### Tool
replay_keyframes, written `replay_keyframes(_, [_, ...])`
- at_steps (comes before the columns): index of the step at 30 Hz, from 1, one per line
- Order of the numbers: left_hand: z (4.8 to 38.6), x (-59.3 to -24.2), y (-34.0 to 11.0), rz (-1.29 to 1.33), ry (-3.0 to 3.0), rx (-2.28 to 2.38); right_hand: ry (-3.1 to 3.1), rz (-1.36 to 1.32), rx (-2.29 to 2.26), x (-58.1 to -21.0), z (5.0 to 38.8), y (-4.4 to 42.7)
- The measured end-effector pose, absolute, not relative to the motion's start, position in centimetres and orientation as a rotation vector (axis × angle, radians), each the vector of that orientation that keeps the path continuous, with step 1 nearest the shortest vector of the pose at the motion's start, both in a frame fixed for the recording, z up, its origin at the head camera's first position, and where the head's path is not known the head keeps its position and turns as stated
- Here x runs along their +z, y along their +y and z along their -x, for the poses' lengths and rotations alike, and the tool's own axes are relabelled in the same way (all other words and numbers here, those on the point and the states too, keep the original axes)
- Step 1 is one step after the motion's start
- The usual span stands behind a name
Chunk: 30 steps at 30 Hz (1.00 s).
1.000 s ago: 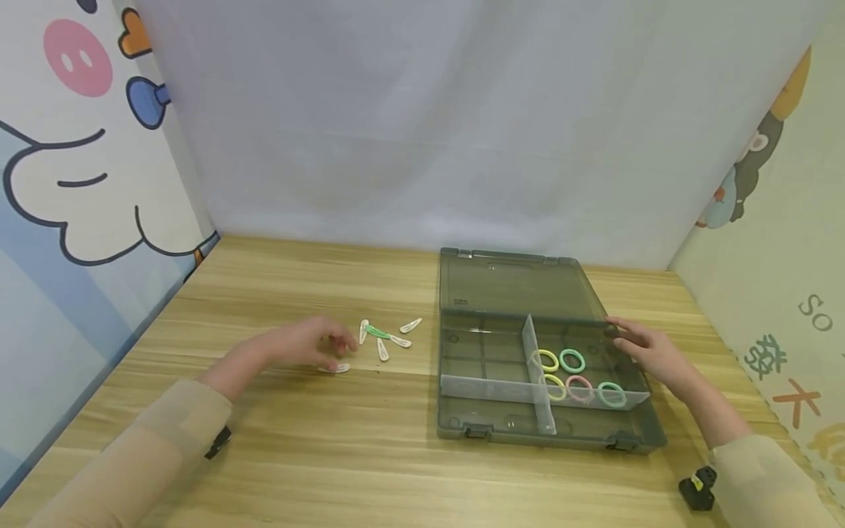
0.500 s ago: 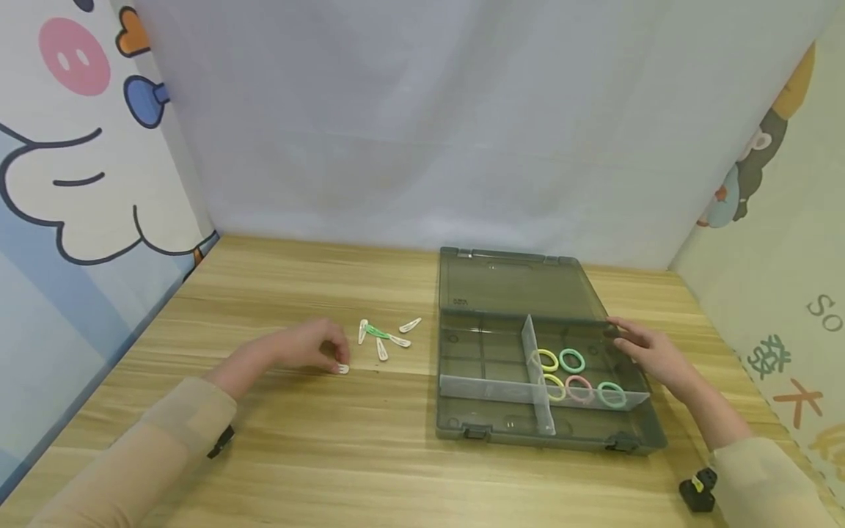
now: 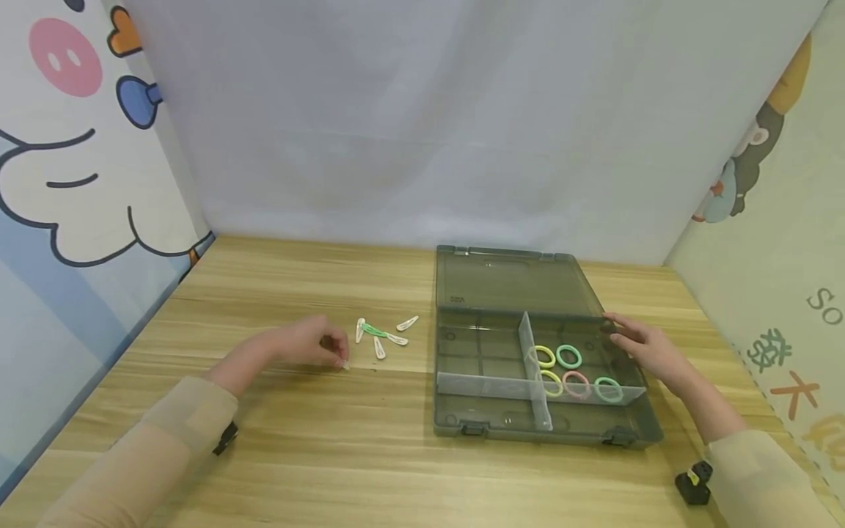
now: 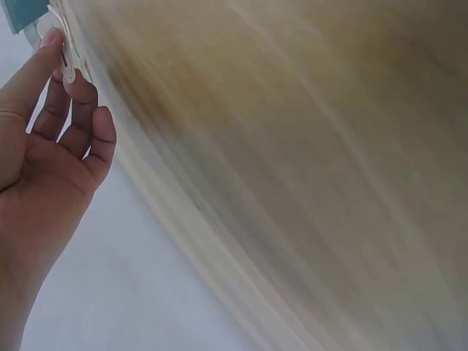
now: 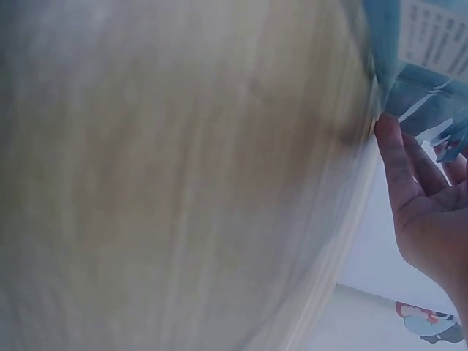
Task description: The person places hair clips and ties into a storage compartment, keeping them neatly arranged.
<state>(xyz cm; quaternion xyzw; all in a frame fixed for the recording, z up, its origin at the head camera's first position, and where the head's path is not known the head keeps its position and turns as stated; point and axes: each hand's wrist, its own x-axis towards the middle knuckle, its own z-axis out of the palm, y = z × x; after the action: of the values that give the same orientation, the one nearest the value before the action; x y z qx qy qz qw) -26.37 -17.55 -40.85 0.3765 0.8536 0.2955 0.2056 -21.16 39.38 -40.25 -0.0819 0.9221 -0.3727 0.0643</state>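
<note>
Between thumb and fingers of the left hand, a white clip is pinched, seen lying flat a second ago; by the relaxed right hand, the box is touched. Beneath both, a wooden table is backed by white cloth.

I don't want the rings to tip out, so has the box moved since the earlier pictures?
No, the box hasn't gone any way: against the back edge of the table, it sits where it did.
</note>
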Motion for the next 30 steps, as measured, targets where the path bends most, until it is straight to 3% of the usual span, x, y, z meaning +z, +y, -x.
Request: replay_keyframes(30, [26.8, -35.8, -11.9, -1.167, 2.392, 0.949, 2.787, 0.264, -1.135, -40.4, 21.1, 39.3])
